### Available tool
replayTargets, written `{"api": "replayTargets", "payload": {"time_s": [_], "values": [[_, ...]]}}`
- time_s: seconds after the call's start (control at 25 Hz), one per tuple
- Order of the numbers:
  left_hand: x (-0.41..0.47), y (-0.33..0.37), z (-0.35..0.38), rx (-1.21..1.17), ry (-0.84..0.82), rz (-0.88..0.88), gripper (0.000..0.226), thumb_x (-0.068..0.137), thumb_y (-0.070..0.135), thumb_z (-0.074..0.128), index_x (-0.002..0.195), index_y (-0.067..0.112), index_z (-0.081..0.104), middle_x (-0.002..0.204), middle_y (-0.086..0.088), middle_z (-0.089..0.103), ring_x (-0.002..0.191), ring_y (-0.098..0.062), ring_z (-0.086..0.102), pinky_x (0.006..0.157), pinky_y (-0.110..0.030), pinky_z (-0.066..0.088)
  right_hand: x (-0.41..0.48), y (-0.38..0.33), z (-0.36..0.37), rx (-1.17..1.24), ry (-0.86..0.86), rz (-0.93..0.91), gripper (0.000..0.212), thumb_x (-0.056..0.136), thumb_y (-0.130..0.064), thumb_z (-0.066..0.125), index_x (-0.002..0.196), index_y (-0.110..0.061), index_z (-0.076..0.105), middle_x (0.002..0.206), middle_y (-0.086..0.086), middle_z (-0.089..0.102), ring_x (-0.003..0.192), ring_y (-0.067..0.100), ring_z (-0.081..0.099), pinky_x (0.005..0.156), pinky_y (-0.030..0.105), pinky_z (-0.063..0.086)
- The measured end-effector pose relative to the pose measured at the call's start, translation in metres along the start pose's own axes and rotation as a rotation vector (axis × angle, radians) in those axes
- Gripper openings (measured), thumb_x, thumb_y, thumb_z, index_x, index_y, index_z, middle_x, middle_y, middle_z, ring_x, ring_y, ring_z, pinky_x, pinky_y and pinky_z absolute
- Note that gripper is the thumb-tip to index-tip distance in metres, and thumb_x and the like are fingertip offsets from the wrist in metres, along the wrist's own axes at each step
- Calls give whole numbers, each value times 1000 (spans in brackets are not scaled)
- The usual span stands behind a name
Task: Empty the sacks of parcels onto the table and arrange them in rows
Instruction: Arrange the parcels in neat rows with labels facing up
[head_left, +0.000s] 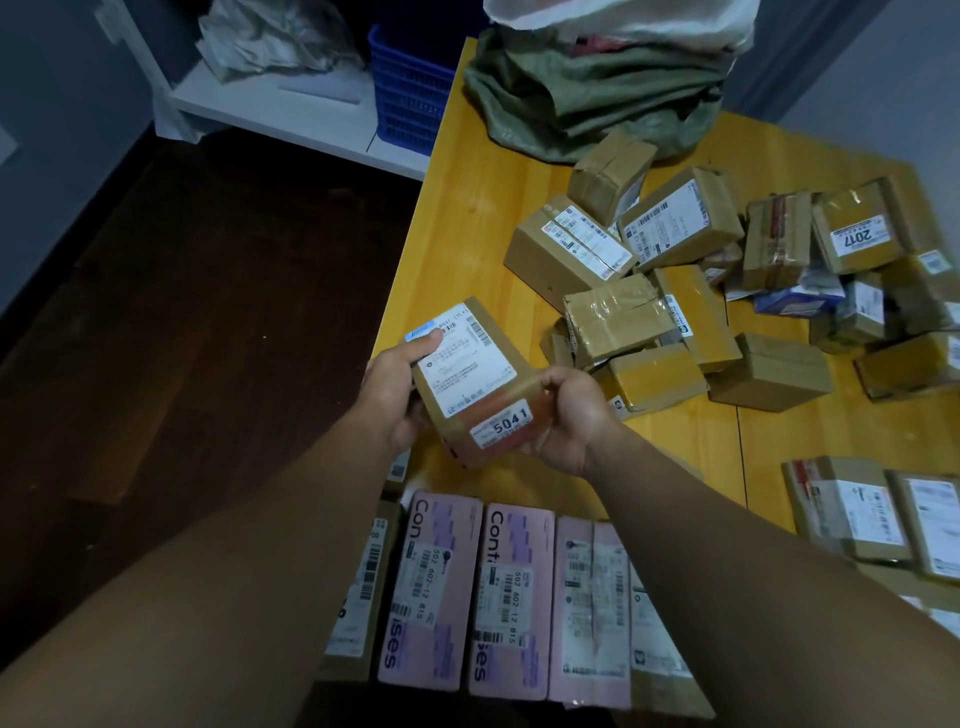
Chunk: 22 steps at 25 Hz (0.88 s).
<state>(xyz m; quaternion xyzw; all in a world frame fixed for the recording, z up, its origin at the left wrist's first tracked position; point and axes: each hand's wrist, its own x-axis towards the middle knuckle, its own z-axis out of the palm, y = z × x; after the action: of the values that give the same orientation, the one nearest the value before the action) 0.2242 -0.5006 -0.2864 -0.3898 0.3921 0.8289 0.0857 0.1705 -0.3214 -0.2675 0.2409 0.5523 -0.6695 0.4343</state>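
Note:
I hold a small brown parcel (475, 379) with a white label and a "5041" sticker above the left edge of the yellow table (467, 208). My left hand (397, 389) grips its left side, thumb on the label. My right hand (569, 418) grips its right lower corner. A loose pile of brown parcels (675, 291) lies in the middle of the table. Pink parcels (514, 597) lie side by side in a row along the near edge. A crumpled green sack (597, 93) rests at the far end, with a white sack (623, 21) behind it.
More labelled parcels (862, 514) lie at the right near edge. Left of the table is dark floor (208, 312). A white shelf (270, 109) with crumpled bags and a blue crate (410, 88) stands at the back left.

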Motion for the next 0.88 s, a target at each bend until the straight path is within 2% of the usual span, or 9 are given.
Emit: {"api": "replayTargets", "payload": {"time_s": [0.08,0.2,0.24,0.36,0.48,0.56,0.64,0.8,0.88], "values": [[2,-1,1,79,43,25,30,86,26,73,111,9,71,103,-14,76,94,-31,74,69,-37,58,-2,-2,-1,-276,11,-41,46,99,-53,50,111,-12,65,104,12,75,91,31,73,66,38,59],[5,-3,3,150,44,66,45,81,22,80,120,9,62,104,-15,75,89,-31,75,67,-38,59,4,3,4,-485,-42,-41,57,85,-59,70,121,-15,69,108,8,77,98,31,74,87,51,60],[6,-4,2,139,52,77,54,80,26,80,127,10,58,105,-15,75,89,-31,75,70,-41,59,8,8,5,-488,-24,-36,61,81,-58,75,122,-14,68,108,8,77,99,32,74,87,54,59],[12,0,-14,219,320,180,43,89,26,71,127,11,57,107,-7,71,84,-20,68,75,-35,53,21,21,5,-407,116,-53,58,82,-53,77,123,-14,66,112,5,75,101,30,71,75,45,60],[22,0,-50,583,566,178,42,86,10,65,128,10,57,115,-10,65,91,-23,64,86,-34,53,34,36,3,-371,167,-19,57,82,-50,79,124,-13,66,118,6,73,105,29,68,82,46,56],[27,-7,-65,701,553,33,36,78,11,71,113,5,62,109,-16,69,94,-34,67,88,-45,57,42,46,4,-367,163,-3,52,84,-45,79,121,-11,67,117,7,73,104,29,69,82,45,56],[30,-16,-70,746,500,-58,24,76,9,74,96,3,62,98,-17,70,87,-35,69,83,-46,59,46,52,7,-350,157,10,37,88,-39,76,111,-11,69,114,8,73,99,27,69,79,42,56],[34,-24,-71,750,486,-46,29,78,6,69,104,4,58,98,-15,67,88,-33,68,79,-41,58,59,60,5,-359,191,8,34,95,-27,70,119,-4,68,117,10,72,94,24,69,72,35,54],[35,-24,-73,732,472,-59,31,78,5,67,108,4,56,98,-14,66,88,-34,67,79,-42,58,63,63,5,-380,194,-3,36,95,-27,69,122,-3,67,118,11,72,98,27,70,78,41,59]]}}
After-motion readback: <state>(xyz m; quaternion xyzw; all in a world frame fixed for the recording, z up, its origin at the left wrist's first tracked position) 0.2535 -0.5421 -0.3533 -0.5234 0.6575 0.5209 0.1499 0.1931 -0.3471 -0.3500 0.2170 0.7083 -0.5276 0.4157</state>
